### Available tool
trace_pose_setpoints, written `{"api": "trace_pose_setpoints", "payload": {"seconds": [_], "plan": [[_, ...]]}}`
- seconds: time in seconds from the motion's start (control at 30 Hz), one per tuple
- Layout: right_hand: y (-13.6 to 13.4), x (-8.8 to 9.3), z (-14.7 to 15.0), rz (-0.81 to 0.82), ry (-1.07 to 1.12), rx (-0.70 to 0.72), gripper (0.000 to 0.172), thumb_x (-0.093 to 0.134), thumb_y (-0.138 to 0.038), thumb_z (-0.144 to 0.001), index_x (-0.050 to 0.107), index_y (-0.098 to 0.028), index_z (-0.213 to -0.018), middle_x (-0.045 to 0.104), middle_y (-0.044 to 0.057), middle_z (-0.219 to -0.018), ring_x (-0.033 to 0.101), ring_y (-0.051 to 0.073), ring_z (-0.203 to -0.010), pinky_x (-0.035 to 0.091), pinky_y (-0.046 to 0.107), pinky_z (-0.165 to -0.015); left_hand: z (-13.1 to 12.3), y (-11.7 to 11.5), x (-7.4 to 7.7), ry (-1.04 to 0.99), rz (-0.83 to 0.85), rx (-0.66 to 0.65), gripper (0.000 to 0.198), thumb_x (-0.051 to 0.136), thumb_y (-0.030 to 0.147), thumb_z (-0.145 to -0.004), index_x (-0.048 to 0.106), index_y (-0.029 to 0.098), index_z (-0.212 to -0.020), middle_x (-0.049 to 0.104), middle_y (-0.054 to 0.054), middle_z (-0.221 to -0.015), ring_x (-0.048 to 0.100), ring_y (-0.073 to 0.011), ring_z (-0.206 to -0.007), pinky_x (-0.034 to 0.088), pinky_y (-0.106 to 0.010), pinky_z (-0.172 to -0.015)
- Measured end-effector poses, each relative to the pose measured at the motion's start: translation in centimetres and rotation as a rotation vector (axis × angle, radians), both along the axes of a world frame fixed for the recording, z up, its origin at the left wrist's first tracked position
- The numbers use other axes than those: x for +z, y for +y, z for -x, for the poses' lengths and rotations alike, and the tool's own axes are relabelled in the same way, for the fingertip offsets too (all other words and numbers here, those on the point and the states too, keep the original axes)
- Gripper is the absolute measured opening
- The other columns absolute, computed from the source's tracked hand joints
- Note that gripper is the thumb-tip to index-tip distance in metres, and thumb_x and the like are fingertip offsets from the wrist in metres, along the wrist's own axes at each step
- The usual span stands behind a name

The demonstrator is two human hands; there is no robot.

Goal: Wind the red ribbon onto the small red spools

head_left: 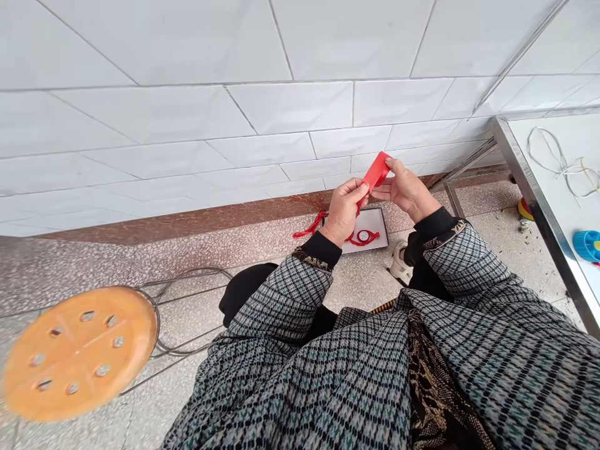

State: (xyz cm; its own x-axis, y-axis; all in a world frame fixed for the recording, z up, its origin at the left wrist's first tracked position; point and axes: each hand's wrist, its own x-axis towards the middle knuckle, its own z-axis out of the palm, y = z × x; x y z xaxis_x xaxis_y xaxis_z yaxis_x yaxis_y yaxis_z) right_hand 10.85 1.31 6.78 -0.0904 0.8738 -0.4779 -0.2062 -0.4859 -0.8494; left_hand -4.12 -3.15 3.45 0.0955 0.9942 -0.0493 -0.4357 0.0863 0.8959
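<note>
Between my hands is a flat, bright red strip [376, 171] that looks like folded ribbon or band. My left hand [344, 209] pinches its lower end between thumb and fingers. The thumb and fingers of my right hand [407, 189] close on its upper right edge. Below them, a shallow tray [375, 220] with a dark rim and pale inside sits on the floor, partly hidden by my left hand. In it lies a red band with a round, white-faced disc [363, 236]. Another red ribbon [307, 231] trails over the tray's left side.
An orange round stool [79, 353] with metal legs lies tipped on the speckled floor at left. At right stands a metal-framed table [529, 169] bearing a white cord [555, 162] and a blue plastic spool [587, 245]. A white tiled wall [210, 112] rises in front.
</note>
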Motion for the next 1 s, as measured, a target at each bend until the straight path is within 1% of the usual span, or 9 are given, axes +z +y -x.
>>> {"api": "trace_pose_setpoints", "payload": {"seconds": [0.2, 0.37, 0.5, 0.57, 0.67, 0.73, 0.8, 0.87, 1.0], "plan": [[-0.1, 0.3, -0.5, 0.038, 0.008, -0.02, 0.036, 0.065, -0.059, -0.099, 0.06, -0.026, -0.109, 0.072, 0.002, -0.078, 0.072, 0.016, -0.067, 0.064, 0.028, -0.066, -0.2, -0.1, 0.3, 0.203, 0.019, -0.032, 0.045, 0.08, 0.056, -0.075, 0.059, 0.02, -0.057, 0.049, 0.002, -0.059, 0.038, -0.0107, -0.059, 0.029, -0.03, -0.061], [-0.5, 0.9, -0.6, 0.048, 0.008, 0.012, 0.035, 0.063, -0.059, -0.1, 0.06, -0.025, -0.106, 0.072, 0.001, -0.075, 0.069, 0.014, -0.061, 0.058, 0.024, -0.059, -0.1, 0.6, -0.5, 0.343, 0.003, -0.075, 0.044, 0.079, 0.057, -0.076, 0.063, 0.019, -0.06, 0.057, 0.001, -0.061, 0.044, -0.0119, -0.062, 0.034, -0.031, -0.066], [-0.7, 1.3, -0.7, 0.077, 0.03, 0.044, 0.036, 0.06, -0.061, -0.101, 0.058, -0.025, -0.104, 0.072, 0.001, -0.073, 0.066, 0.013, -0.058, 0.055, 0.021, -0.055, 0.0, 1.1, -1.4, 0.456, -0.032, -0.006, 0.038, 0.079, 0.046, -0.079, 0.059, 0.02, -0.061, 0.055, 0.002, -0.063, 0.047, -0.0131, -0.063, 0.038, -0.031, -0.066], [-0.6, 1.4, -0.8, 0.09, 0.047, 0.062, 0.038, 0.057, -0.063, -0.103, 0.059, -0.024, -0.103, 0.072, 0.002, -0.073, 0.065, 0.013, -0.057, 0.054, 0.02, -0.054, 0.1, 1.3, -1.7, 0.516, -0.105, 0.063, 0.032, 0.082, 0.037, -0.078, 0.06, 0.02, -0.063, 0.065, -0.002, -0.077, 0.058, -0.0162, -0.075, 0.047, -0.032, -0.074], [-0.6, 1.7, -1.1, 0.101, 0.073, 0.127, 0.041, 0.055, -0.064, -0.103, 0.061, -0.024, -0.103, 0.074, 0.003, -0.075, 0.066, 0.013, -0.057, 0.056, 0.022, -0.053, 0.6, 1.8, -2.1, 0.561, -0.261, 0.122, 0.027, 0.085, 0.027, -0.077, 0.062, 0.02, -0.066, 0.075, -0.011, -0.123, 0.069, -0.0239, -0.111, 0.056, -0.039, -0.094], [-0.7, 1.9, -1.4, 0.107, 0.09, 0.19, 0.042, 0.054, -0.064, -0.103, 0.064, -0.023, -0.103, 0.074, 0.004, -0.076, 0.066, 0.015, -0.058, 0.058, 0.024, -0.054, 1.2, 2.1, -2.2, 0.567, -0.398, 0.085, 0.03, 0.086, 0.026, -0.078, 0.06, 0.02, -0.065, 0.066, -0.012, -0.151, 0.064, -0.0304, -0.137, 0.057, -0.046, -0.106], [-0.8, 2.2, -1.6, 0.119, 0.104, 0.265, 0.043, 0.053, -0.063, -0.103, 0.066, -0.022, -0.104, 0.075, 0.006, -0.077, 0.068, 0.016, -0.059, 0.059, 0.025, -0.054, 1.8, 2.2, -1.9, 0.56, -0.536, 0.018, 0.037, 0.088, 0.03, -0.078, 0.056, 0.02, -0.062, 0.057, -0.01, -0.165, 0.05, -0.035, -0.156, 0.054, -0.051, -0.115], [-1.0, 2.4, -1.9, 0.136, 0.113, 0.334, 0.044, 0.052, -0.062, -0.103, 0.067, -0.021, -0.104, 0.075, 0.007, -0.076, 0.068, 0.017, -0.06, 0.06, 0.026, -0.053, 2.2, 2.1, -1.5, 0.546, -0.624, -0.046, 0.045, 0.089, 0.036, -0.08, 0.053, 0.021, -0.059, 0.055, -0.009, -0.168, 0.044, -0.0367, -0.162, 0.053, -0.055, -0.118], [-1.3, 2.4, -2.2, 0.14, 0.145, 0.425, 0.05, 0.048, -0.065, -0.103, 0.068, -0.019, -0.1, 0.073, 0.008, -0.072, 0.065, 0.017, -0.056, 0.058, 0.026, -0.049, 2.2, 0.9, -0.4, 0.49, -0.649, -0.093, 0.051, 0.088, 0.044, -0.083, 0.051, 0.021, -0.056, 0.058, -0.01, -0.166, 0.06, -0.0351, -0.147, 0.057, -0.054, -0.112]]}}
